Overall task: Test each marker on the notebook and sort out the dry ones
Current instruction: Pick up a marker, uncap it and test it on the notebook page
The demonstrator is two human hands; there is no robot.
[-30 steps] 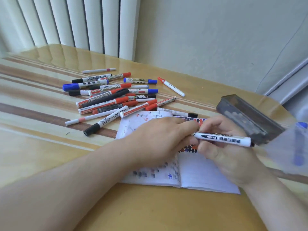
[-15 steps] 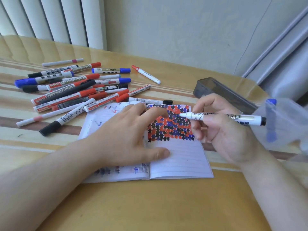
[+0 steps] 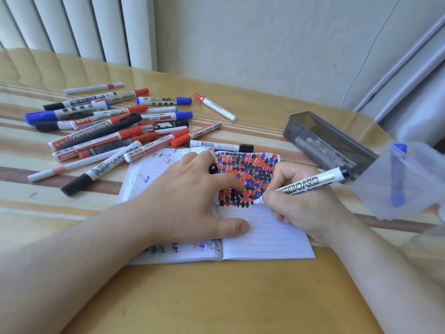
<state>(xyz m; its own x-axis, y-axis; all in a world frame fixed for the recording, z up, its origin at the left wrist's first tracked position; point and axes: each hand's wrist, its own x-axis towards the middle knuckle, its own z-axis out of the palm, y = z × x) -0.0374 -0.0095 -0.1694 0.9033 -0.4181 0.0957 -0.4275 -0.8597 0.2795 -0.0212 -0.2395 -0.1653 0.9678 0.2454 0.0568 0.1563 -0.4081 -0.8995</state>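
Note:
A small lined notebook (image 3: 265,237) lies open on the wooden table, its right page filled with red, blue and black scribbles. My left hand (image 3: 190,203) presses flat across the spine, and a black cap (image 3: 213,169) pokes out pinched between its fingers. My right hand (image 3: 303,213) grips a white WHITEBOARD marker (image 3: 305,183) like a pen, its tip down on the page at the lower edge of the scribbles. A pile of several capped markers (image 3: 115,128) in red, blue and black lies to the left behind the notebook.
A dark grey lidded box (image 3: 322,141) sits at the right behind my right hand. A translucent container (image 3: 404,182) holding a blue marker stands at the far right. One red-capped marker (image 3: 214,106) lies alone behind the pile. White wall and blinds are beyond.
My two hands pulled the cap off the marker. My left hand then settled on the notebook, and my right hand swung the marker from level down until its tip met the page.

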